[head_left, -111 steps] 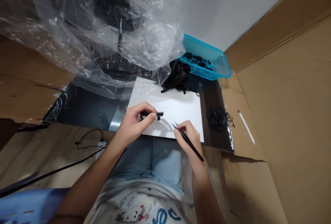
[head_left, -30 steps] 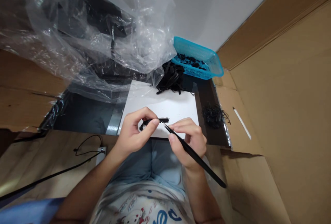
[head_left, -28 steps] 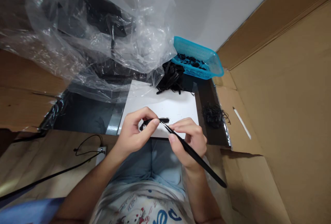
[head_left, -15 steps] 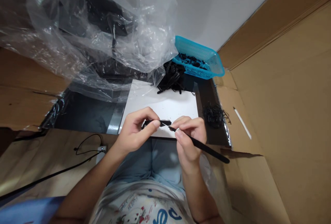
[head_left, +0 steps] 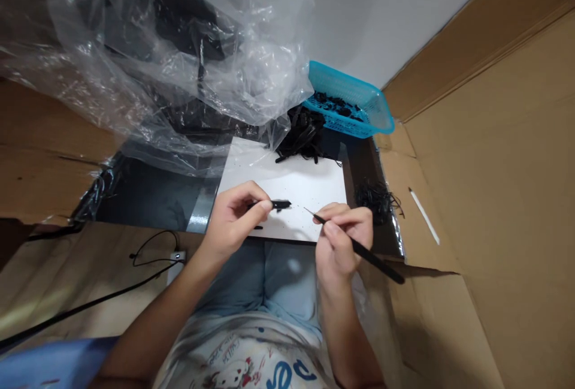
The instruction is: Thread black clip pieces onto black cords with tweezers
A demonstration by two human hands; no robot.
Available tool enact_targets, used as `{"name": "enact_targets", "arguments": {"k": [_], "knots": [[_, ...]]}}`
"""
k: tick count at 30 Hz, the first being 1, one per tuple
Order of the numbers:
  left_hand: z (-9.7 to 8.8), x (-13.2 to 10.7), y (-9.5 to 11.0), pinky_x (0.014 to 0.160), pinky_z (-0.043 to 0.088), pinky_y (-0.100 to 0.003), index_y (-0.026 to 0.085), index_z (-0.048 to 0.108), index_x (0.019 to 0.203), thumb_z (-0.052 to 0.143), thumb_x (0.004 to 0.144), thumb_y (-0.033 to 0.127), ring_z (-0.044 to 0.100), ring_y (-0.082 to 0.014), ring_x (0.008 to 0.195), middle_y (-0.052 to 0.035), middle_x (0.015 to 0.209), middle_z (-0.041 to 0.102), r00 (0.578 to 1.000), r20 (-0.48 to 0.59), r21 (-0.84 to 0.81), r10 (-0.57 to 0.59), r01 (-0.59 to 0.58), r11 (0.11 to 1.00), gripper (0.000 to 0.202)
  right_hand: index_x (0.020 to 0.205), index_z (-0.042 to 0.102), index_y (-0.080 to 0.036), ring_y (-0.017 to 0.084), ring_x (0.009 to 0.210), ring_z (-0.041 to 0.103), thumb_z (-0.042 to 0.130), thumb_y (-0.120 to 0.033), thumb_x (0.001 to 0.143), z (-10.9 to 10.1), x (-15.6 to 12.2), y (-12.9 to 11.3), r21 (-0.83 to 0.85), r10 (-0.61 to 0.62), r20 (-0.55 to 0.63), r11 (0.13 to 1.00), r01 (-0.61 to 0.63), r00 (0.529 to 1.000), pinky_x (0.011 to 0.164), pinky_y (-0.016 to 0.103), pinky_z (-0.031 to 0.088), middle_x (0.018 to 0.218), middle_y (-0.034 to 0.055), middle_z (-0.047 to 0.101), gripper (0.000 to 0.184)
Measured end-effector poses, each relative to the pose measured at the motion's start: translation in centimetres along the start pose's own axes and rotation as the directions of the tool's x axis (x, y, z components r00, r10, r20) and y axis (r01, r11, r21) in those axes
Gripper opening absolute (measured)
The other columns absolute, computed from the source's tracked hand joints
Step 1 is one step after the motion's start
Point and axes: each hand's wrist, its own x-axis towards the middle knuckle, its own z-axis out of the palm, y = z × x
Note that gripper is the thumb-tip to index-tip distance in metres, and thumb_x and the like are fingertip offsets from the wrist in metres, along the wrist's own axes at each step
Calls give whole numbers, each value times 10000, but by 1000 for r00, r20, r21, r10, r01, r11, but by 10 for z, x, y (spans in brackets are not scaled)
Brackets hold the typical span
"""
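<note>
The left hand has a tight grip on a small black piece, pinching it between the thumb and fingers. The piece sticks out past the fingertips, just above the white sheet of paper. The right hand has a firm grip on long black tweezers, held like a pen. Their thin tips point at the black piece but do not touch it. Tiny black bits dot the paper near the tips.

A heap of black cords lies at the far edge of the paper. A smaller black tangle sits to the right. Behind them is a blue plastic basket with black pieces inside. A clear plastic sheet hangs over the far left side.
</note>
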Motion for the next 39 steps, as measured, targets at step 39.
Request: {"name": "enact_targets", "arguments": {"k": [39], "knots": [[4, -7, 7, 505, 362, -200, 162, 585, 699, 590, 839, 151, 471, -80, 540, 40, 602, 548, 995, 29, 225, 97, -101, 969, 140, 1045, 549, -209, 175, 812, 613, 577, -11, 789, -3, -6, -14, -234, -190, 358, 930, 285, 914, 691, 341, 528, 879, 31, 625, 325]]}}
